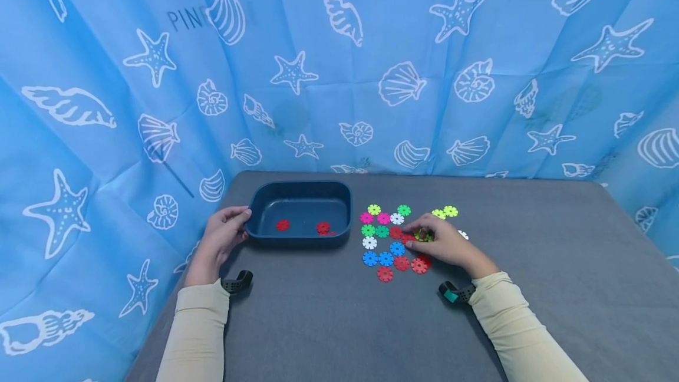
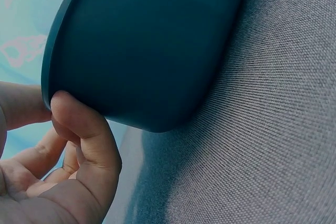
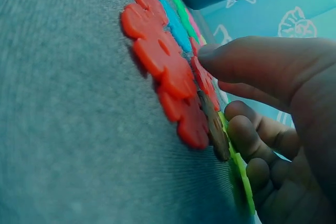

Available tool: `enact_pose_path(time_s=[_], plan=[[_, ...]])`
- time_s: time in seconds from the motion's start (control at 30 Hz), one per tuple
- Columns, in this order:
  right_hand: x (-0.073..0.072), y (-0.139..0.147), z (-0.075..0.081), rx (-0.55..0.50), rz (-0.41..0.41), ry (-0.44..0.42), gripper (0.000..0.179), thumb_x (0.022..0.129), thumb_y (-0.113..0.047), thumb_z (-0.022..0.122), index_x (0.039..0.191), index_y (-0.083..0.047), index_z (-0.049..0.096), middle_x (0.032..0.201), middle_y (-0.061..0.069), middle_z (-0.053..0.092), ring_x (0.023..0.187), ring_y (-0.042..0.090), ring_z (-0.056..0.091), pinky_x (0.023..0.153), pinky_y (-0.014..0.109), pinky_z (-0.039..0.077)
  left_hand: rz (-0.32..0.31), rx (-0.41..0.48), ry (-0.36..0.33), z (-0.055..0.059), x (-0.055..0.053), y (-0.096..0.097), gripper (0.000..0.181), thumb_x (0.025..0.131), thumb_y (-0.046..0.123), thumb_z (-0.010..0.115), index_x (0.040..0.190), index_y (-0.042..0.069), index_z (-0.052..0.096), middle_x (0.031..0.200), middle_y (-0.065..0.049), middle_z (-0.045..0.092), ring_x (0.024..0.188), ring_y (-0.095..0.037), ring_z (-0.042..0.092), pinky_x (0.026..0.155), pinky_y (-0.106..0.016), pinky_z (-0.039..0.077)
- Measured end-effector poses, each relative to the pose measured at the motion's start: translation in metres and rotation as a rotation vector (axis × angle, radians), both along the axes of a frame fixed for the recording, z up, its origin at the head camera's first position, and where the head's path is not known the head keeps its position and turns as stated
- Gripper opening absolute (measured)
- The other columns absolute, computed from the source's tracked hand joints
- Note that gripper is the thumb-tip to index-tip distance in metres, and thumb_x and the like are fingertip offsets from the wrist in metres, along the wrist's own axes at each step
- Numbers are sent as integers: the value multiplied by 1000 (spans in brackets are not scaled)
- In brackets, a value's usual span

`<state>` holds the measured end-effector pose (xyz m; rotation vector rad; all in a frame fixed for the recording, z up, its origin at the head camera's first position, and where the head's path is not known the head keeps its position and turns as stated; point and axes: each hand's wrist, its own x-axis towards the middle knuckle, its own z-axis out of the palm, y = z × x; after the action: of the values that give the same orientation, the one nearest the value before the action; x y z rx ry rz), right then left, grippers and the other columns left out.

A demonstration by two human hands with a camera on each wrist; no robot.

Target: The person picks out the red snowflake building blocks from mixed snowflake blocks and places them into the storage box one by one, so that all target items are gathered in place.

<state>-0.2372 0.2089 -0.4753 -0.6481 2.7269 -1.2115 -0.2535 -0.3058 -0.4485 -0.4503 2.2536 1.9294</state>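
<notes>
My left hand (image 1: 220, 237) pinches the left rim of a dark blue plastic tub (image 1: 299, 241), thumb on the outer wall and fingers behind the edge in the left wrist view. A red notched disc (image 1: 283, 225) lies inside the tub, with a few more red ones (image 1: 323, 227) farther right. My right hand (image 1: 440, 243) is low over the loose discs; its thumb and index finger are spread apart at a red disc (image 1: 407, 239). In the right wrist view the thumb tip overlaps red discs (image 3: 206, 83), and the other fingers curl loosely above a yellow-green disc (image 3: 242, 182).
Blue discs (image 1: 369, 258), green discs (image 1: 368, 230), pink discs (image 1: 366, 217), white discs (image 1: 369, 243) and more red discs (image 1: 385, 274) lie flat right of the tub. Yellow discs (image 1: 450, 211) lie behind the right hand. A blue shell-patterned curtain (image 1: 339, 75) borders the grey table (image 1: 339, 323).
</notes>
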Motion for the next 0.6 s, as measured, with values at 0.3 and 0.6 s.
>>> enact_pose_path(time_s=[0.3,0.6], plan=[[-2,0,-1,24,-2,-9,30,95,-22,81,122,-9,76,110,7,65,97,20,60,79,30,53,4,-7,2,2,3,2,53,109,34,62,152,7,53,118,-1,56,93,-10,58,76,-22,55],[-2,-1,-2,39,-25,-12,27,96,-20,80,121,-10,76,111,6,66,97,19,60,82,32,53,5,-21,16,3,4,3,52,108,37,63,150,7,55,121,-3,56,94,-11,58,77,-21,56]])
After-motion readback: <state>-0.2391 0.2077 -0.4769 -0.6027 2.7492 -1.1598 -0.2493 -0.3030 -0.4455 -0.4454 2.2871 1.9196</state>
